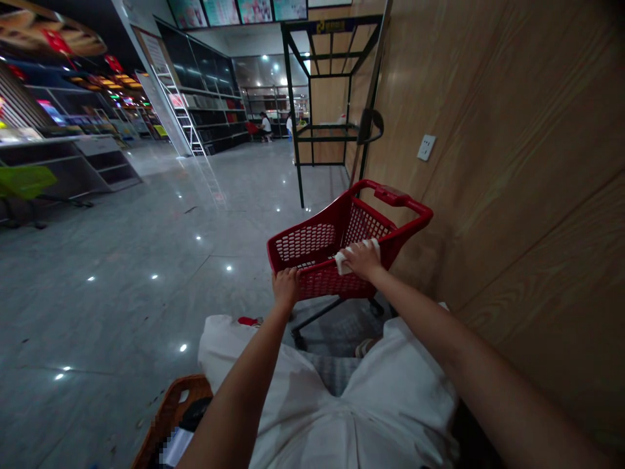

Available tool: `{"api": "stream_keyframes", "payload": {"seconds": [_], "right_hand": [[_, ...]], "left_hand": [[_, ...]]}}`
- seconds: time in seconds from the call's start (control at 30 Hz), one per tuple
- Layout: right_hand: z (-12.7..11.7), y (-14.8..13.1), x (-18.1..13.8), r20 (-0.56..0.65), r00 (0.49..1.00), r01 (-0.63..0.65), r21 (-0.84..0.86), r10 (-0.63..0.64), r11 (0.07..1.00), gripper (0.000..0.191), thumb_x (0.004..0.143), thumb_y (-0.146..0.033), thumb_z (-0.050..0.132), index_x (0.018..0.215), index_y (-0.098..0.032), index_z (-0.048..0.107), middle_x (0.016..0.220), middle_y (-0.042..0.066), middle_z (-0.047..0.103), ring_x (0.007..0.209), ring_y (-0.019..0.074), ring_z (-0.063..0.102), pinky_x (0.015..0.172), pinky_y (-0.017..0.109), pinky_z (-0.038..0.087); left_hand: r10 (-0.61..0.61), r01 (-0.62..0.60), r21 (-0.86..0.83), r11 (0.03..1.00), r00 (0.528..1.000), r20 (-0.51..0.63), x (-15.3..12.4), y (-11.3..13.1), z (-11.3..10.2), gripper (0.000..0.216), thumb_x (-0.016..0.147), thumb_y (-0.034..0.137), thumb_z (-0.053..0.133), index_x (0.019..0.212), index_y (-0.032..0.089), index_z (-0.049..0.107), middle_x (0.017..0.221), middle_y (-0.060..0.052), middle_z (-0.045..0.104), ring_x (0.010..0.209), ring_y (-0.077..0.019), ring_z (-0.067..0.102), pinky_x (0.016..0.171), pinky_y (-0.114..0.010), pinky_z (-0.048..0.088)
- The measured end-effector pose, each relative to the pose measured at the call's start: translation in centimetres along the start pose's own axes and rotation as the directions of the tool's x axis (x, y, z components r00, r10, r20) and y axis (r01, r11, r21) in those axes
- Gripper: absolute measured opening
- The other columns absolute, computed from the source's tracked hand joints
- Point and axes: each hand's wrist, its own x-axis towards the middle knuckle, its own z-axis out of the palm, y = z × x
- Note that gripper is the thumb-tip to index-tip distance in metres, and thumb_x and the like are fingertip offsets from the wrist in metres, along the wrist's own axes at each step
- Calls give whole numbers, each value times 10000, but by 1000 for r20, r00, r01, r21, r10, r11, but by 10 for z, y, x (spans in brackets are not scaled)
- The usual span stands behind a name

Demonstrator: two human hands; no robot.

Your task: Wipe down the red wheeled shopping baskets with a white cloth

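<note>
A red plastic shopping cart stands in front of my knees, its handle at the far right end. My left hand is closed over the near rim at the cart's left corner. Further right on the same rim, my right hand presses a white cloth against the plastic. The cloth shows on both sides of my fingers. Dark legs and wheels of the cart stand on the floor below the basket.
A wood-panelled wall with a socket runs along the right. Behind the cart stands a dark metal rack. A brown basket holding things is at lower left. A ladder leans near shelves; people sit far back.
</note>
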Motion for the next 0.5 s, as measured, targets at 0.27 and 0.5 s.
{"api": "stream_keyframes", "payload": {"seconds": [0.27,0.5], "right_hand": [[20,-106,16,-48,997,58,118,-52,991,402,960,-380,347,1357,-383,406,1171,71,565,1021,240,435,897,415,212],[9,12,-10,-11,994,105,-8,-105,994,342,948,-336,370,1229,-274,555,1019,90,623,887,214,505,770,344,249]], "left_hand": [[117,-117,-2,993,991,64,4,2,7,311,969,287,299,1018,163,580,994,-91,648,943,-208,578,890,-337,355],[211,-212,1,977,972,105,9,-18,8,370,965,439,304,924,183,567,928,-80,646,900,-212,572,822,-319,380]]}}
